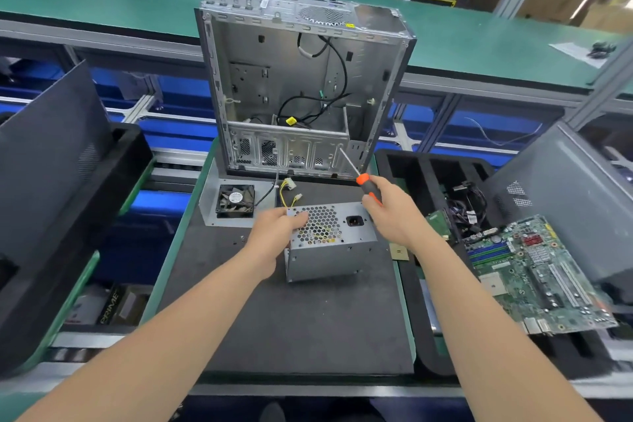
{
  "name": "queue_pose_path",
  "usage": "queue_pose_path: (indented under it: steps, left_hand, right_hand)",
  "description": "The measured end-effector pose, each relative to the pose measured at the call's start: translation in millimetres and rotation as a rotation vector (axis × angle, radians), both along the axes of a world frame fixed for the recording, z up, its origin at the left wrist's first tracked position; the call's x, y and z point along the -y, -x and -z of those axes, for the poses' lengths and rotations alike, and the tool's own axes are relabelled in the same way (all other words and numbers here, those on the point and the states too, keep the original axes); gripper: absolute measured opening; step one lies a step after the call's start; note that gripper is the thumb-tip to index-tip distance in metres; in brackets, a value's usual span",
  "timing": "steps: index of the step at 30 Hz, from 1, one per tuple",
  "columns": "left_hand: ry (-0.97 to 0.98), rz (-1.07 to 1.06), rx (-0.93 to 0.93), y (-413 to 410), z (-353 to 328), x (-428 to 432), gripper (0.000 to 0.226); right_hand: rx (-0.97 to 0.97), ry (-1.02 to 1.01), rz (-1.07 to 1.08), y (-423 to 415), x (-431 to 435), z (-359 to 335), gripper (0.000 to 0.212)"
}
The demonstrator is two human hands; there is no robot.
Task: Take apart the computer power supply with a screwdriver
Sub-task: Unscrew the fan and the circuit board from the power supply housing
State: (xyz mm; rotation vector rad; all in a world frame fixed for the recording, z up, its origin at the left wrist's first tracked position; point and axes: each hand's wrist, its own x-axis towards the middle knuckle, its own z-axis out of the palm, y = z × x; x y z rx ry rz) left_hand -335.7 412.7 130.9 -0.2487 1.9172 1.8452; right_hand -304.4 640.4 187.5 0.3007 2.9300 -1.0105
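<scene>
While the left hand [279, 229] grips the left corner of the grey honeycomb-vented metal power supply [330, 247] in the middle of the desk [308, 319], the right hand [394, 212], just beside its right corner, clamps the orange-and-black screwdriver [366, 187]. The shaft's aimed away at the open silver computer case [301, 79], so it needs swinging back, I reckon.

Left hand [278, 229] and right hand [394, 214] (forearms [191, 312] too) are bare.

The one legible word is "PRIME", in pale letters running up the side of a dark box [111, 307] at lower left (low beside the bench). Print on the fan [236, 200] hub label and the motherboard [534, 271] is too small to read.
</scene>
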Motion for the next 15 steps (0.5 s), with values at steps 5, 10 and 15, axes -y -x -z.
queue_pose_path:
  steps: [5,10,15]
  left_hand:
    - [0.006,-0.052,0.033,-6,-6,-8,0.015]
    - [0.033,-0.055,-0.089,-28,-13,-10,0.002]
    - [0.041,-0.007,-0.246,-61,-3,-5,0.007]
  right_hand:
    - [-0.068,0.164,0.064,-15,2,8,0.030]
    - [-0.138,0.199,0.069,-32,-1,3,0.032]
    - [-0.146,0.240,-0.003,-64,-5,2,0.041]
